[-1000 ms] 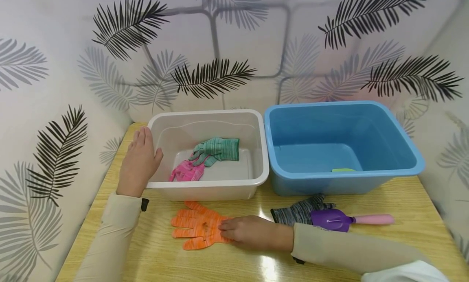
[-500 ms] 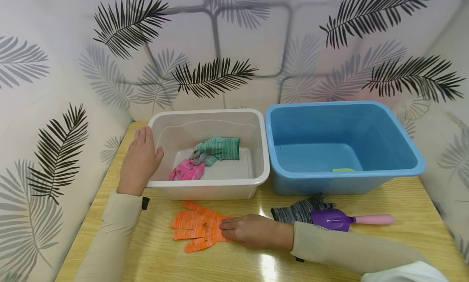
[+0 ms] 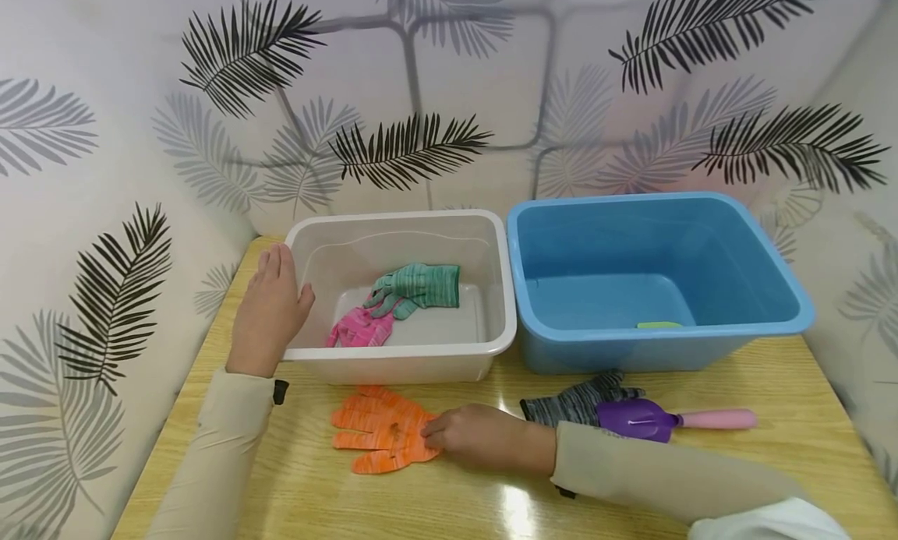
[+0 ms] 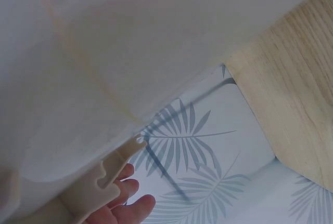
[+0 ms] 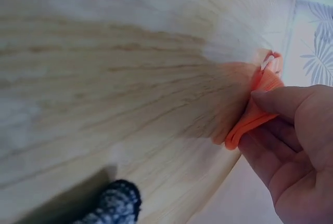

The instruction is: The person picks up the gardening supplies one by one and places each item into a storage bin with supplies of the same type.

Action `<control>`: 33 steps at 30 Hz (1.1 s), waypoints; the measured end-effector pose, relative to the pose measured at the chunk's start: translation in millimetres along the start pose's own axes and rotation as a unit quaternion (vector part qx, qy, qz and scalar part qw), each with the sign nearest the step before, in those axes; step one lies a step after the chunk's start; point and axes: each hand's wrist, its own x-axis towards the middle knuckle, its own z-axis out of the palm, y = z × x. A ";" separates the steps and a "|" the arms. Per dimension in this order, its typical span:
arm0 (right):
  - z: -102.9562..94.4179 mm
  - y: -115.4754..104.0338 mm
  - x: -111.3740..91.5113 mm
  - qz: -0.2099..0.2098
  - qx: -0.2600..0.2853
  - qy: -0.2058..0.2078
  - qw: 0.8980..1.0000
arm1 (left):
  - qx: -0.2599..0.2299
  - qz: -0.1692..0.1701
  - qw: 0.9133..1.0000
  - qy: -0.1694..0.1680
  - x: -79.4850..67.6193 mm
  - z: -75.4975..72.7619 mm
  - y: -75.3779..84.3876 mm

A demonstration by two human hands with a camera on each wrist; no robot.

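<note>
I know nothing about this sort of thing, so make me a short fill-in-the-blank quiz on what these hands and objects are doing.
1. The right hand pinches the orange knitted glove between its ____ and fingers.
2. The off-white rectangular plastic tub, touched by the left hand, holds a green knitted glove and a smaller-looking second glove coloured ____.
3. The purple scoop with a pink handle lies in front of the neighbouring plastic tub, which is ____.

Missing words: thumb; pink; blue.

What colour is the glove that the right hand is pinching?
The glove is streaky orange, seen best in the head view.
</note>
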 end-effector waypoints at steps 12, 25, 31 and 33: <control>-2.8 13.9 0.7 0.018 0.136 -0.019 0.990 | 0.000 0.001 1.000 0.000 -1.1 1.5 -0.2; -4.1 18.0 -2.8 0.022 0.197 0.003 0.980 | 0.002 0.003 1.000 0.007 -2.3 -0.8 2.5; -8.3 15.3 -4.1 0.038 0.211 0.010 0.977 | 0.004 0.004 1.000 0.006 -2.0 -0.1 2.3; -8.9 15.1 -4.5 0.045 0.211 0.012 0.976 | 0.004 0.004 1.000 0.005 -1.7 0.3 1.7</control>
